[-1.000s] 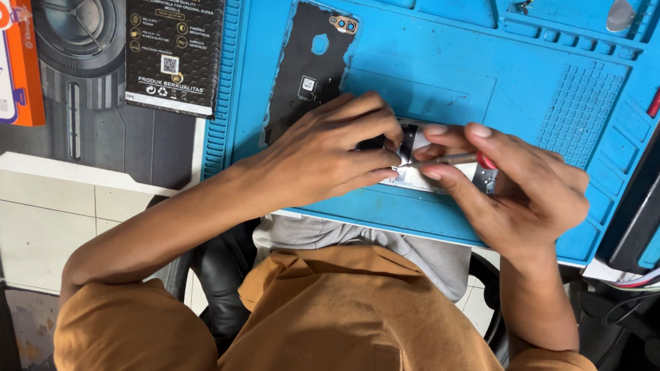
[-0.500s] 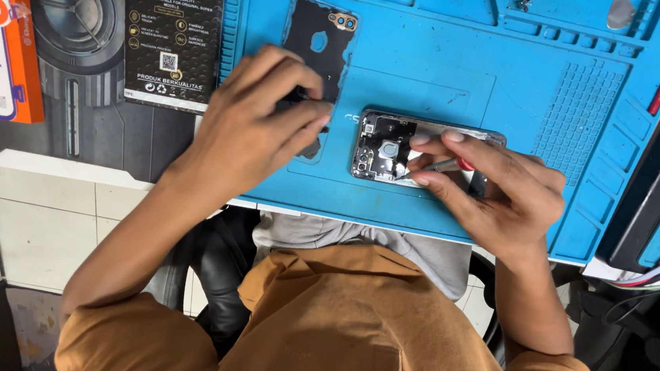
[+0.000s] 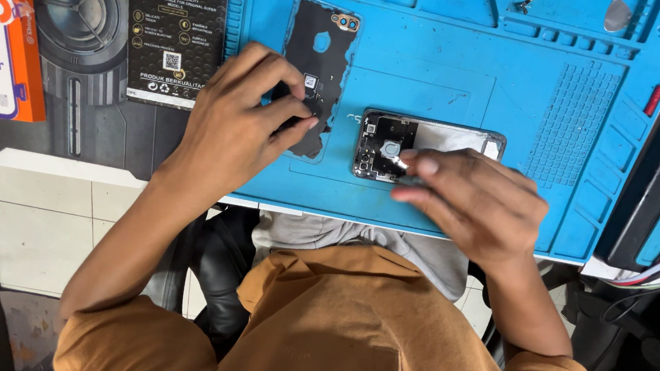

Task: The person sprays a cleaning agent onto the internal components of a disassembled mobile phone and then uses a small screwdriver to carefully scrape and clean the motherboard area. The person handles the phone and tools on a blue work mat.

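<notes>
Black back cover (image 3: pixel 313 73) now lies apart; left hand (image 3: pixel 236 118) pinches its edge, right hand (image 3: pixel 468 201) fingers press the opened phone (image 3: pixel 429 148).

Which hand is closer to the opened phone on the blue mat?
Right. The right hand rests on the opened phone, fingertips on its exposed insides. The left hand is off to the side on the black back cover, clear of the phone.

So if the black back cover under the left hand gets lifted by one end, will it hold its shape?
Probably not fully: the back cover looks thin, with cut-outs and a ragged lower edge, so it may flex. It seems light and could slide on the smooth blue mat. It lies flat, so rolling is unlikely. The left hand rests on it.
</notes>
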